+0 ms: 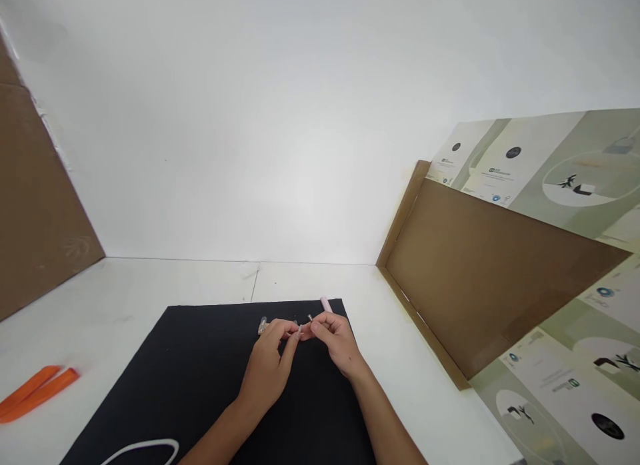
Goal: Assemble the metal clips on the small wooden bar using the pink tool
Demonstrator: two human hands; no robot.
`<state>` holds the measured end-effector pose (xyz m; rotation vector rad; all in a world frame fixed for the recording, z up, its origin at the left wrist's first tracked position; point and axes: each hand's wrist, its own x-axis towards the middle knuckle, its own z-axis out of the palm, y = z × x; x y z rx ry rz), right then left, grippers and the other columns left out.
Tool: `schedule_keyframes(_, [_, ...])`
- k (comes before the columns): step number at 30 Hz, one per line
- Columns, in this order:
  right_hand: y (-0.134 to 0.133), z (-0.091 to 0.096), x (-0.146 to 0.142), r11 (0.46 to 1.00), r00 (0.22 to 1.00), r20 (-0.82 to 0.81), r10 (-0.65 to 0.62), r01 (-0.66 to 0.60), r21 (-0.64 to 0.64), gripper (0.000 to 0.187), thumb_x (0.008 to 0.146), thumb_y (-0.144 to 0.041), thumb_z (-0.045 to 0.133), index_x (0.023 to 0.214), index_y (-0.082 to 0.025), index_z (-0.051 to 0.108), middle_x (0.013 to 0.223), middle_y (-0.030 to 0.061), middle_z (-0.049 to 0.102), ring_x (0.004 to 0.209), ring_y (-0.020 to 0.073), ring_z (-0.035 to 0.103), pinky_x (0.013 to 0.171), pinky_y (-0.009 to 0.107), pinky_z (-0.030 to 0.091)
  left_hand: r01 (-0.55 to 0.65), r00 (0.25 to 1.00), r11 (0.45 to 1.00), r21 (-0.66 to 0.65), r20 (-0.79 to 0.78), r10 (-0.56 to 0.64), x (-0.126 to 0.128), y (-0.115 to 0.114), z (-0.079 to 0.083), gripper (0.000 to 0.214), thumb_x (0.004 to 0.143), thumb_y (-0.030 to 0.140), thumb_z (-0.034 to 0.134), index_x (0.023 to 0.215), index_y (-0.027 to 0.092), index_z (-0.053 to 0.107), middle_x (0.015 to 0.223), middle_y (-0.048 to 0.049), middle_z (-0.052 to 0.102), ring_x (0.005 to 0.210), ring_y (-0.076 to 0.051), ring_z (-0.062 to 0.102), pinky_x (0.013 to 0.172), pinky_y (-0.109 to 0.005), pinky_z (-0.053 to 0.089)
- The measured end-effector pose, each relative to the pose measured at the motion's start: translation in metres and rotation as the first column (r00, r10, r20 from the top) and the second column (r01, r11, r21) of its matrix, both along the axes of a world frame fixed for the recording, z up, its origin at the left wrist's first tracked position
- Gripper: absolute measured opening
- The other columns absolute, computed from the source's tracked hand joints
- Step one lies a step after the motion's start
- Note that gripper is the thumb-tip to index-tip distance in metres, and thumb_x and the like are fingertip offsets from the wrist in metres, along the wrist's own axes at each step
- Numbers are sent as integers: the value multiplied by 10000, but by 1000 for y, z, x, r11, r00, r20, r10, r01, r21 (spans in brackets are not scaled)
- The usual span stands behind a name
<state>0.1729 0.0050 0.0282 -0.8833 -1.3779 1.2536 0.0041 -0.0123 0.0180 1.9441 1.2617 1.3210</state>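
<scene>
Above the far part of a black mat [210, 358], my two hands are close together. My left hand [273, 355] pinches a tiny pale piece [300, 329] between thumb and fingertips; its kind is too small to make out. Between the thumb and forefinger of my right hand [337, 342] is a small shiny metal-looking piece [311, 318]. A clear, small object [263, 324] lies just beyond my left hand, partly hidden by it. Behind my right hand a pale pink stick-like object [326, 305] rests at the mat's far edge.
Orange strips [40, 392] lie on the white table at the left. A white cord [145, 444] loops over the mat's near left part. A cardboard panel [45, 185] stands at left, an open printed cardboard box [500, 272] at right, and a white wall [250, 132] behind.
</scene>
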Motion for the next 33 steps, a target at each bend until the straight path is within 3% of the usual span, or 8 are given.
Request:
schedule_keyframes(6, [0,1,1,999,999,-10,48,-48,-21,304,840,-464,665,795,-164,686,825,78,743,772,238,712,876,469,522,-24,1000,1000,-14,5,24,-1,2,-1,253,937,382,427,919,230,628,925,-53,665,850,-214,622,759,-353,493])
schedule_keyframes(13, [-5,4,-1,989,988,34,148,-148,-2,310,837,-474,661,868,-172,727,854,62,739,848,219,683,854,372,511,-25,999,999,-22,-37,24,-2,2,1,254,934,373,423,888,232,629,914,-53,673,863,-220,626,780,-364,494])
schedule_keyframes(20, [1,-1,-1,1000,999,40,-1,1,-11,301,848,-480,647,828,-187,713,841,63,729,801,235,680,832,424,512,-17,998,1000,-3,-57,16,-2,0,3,238,944,338,411,895,236,621,928,-45,663,873,-213,614,787,-345,480])
schedule_keyframes(24, [4,-2,1,997,995,76,-71,70,10,305,843,-474,648,773,-182,700,749,49,706,753,224,662,757,372,506,-22,998,1000,-10,-64,22,-2,1,2,226,942,340,421,892,235,615,932,-40,657,880,-212,609,792,-346,474])
schedule_keyframes(33, [-5,4,-2,992,992,41,121,-121,-22,301,809,-460,687,741,-167,674,666,12,658,593,142,575,635,280,450,1,998,1000,-10,-69,-1,-3,3,-1,212,948,330,416,888,229,592,922,-34,640,877,-207,595,795,-345,455])
